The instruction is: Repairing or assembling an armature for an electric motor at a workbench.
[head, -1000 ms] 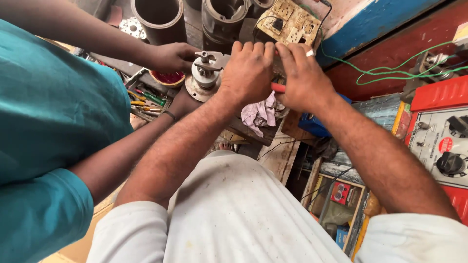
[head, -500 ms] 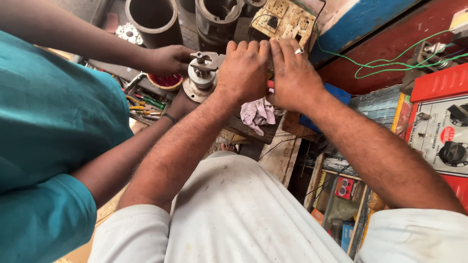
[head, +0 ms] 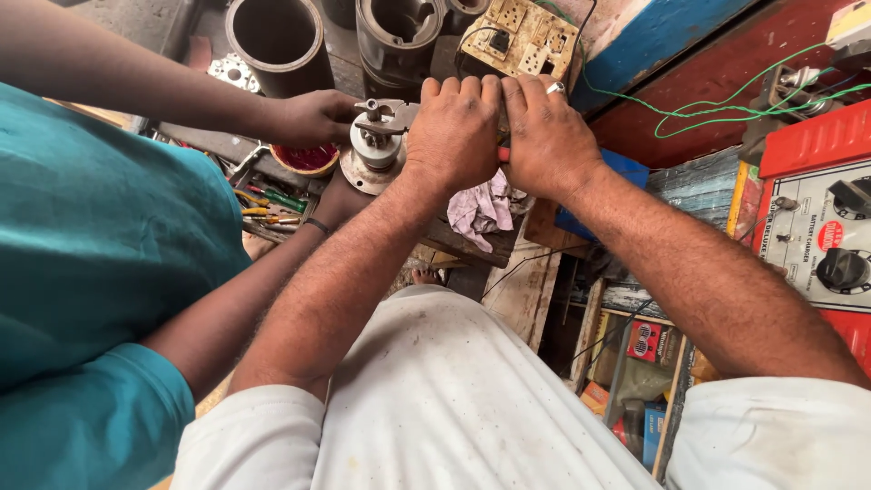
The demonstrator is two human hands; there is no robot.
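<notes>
At the worktop's near edge, the left hand (head: pixel 454 132) and right hand (head: pixel 549 136) are both clenched on a red-handled tool (head: pixel 502 154) beside the round metal motor part (head: pixel 376 150), which a co-worker's hand (head: pixel 313 118) steadies; this looks like a loosening step; next comes firm, even leverage.

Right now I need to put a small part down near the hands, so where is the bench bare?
Hardly anywhere. The bench edge under both hands, left hand and right hand, is taken by the metal part, a rag and the tool tray. The clearest patch is the grey floor left of the big pipe. Behind, pipes and a socket board crowd together.
</notes>
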